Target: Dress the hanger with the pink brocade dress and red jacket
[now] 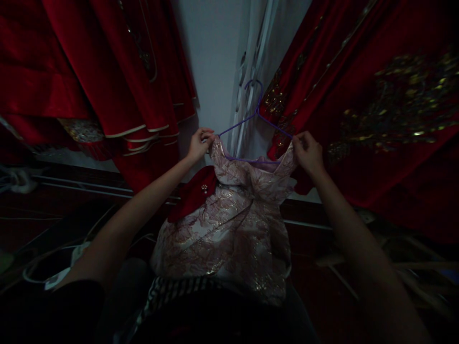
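A pale pink brocade dress (pixel 229 215) with a shiny woven pattern hangs on a purple hanger (pixel 257 112) in front of me. My left hand (pixel 201 145) pinches the dress at its left shoulder, by the hanger's end. At the other shoulder, my right hand (pixel 309 152) is closed on the fabric in the same way. The hanger's hook points up and away from me. Dark red fabric (pixel 195 193) with a small flower-shaped ornament shows beside the dress's left side. The lower part of the dress rests near my lap.
Red garments with pale trim (pixel 118 86) hang on the left. On the right hangs red cloth with gold sequins (pixel 398 105). A pale wall or door (pixel 211 52) stands between them. Cords and a white power strip (pixel 57 277) lie at lower left. The scene is dim.
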`<state>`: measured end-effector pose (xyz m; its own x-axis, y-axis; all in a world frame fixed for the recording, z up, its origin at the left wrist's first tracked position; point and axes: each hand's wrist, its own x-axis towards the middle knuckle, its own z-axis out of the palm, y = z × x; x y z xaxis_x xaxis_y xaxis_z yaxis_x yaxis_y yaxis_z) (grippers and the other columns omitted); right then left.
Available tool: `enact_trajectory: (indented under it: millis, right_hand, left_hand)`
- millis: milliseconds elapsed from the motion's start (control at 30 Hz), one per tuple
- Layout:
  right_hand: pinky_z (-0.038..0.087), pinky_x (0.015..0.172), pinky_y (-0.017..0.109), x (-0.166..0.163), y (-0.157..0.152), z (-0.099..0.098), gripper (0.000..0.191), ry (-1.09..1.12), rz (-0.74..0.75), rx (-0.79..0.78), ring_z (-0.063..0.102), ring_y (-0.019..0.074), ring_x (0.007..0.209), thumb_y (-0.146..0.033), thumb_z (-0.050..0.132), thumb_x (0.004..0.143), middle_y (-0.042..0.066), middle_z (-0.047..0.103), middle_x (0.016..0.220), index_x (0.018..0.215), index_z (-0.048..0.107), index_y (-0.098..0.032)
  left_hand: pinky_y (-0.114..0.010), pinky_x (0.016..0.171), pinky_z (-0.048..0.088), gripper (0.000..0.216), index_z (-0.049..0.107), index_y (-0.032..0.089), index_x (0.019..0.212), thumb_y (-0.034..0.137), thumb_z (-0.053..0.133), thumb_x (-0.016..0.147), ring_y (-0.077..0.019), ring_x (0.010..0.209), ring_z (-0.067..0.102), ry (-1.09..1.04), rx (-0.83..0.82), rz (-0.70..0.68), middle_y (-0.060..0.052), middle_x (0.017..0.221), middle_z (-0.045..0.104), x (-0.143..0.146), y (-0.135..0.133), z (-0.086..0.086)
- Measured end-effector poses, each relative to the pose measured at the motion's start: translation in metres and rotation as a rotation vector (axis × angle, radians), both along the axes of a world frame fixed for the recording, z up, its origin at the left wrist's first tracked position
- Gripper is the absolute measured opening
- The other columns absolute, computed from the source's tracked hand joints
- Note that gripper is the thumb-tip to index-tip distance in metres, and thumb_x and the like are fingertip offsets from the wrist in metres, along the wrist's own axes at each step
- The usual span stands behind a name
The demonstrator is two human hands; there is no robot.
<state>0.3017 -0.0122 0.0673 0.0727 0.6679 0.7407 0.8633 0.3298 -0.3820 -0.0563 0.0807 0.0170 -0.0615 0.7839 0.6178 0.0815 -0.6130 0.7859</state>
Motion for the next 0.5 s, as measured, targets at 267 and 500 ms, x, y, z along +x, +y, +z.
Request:
enact_trajectory:
  millis: [267,500]
  right_hand:
    - [0.044,0.073,0.031,-0.010,0.002,-0.015,0.036,0.046,0.030,-0.013,0.060,0.0193,0.072,-0.051,0.037,0.091,0.005,0.065,0.080,0.088,0.057,-0.021]
    - [0.043,0.073,0.031,-0.011,0.005,-0.018,0.036,0.060,0.022,-0.005,0.059,0.0192,0.072,-0.052,0.037,0.091,0.005,0.066,0.081,0.087,0.057,-0.022]
  left_hand:
    - [-0.028,0.075,0.051,0.021,0.045,0.019,0.105,0.033,0.044,0.089,-0.0144,0.081,0.065,-0.024,-0.255,0.317,-0.006,0.091,0.064,-0.015,-0.014,-0.034]
    - [-0.033,0.072,0.049,0.084,0.021,0.016,0.137,0.042,0.068,0.071,-0.0250,0.084,0.067,0.972,-0.341,0.118,-0.012,0.097,0.065,-0.018,-0.113,-0.103]
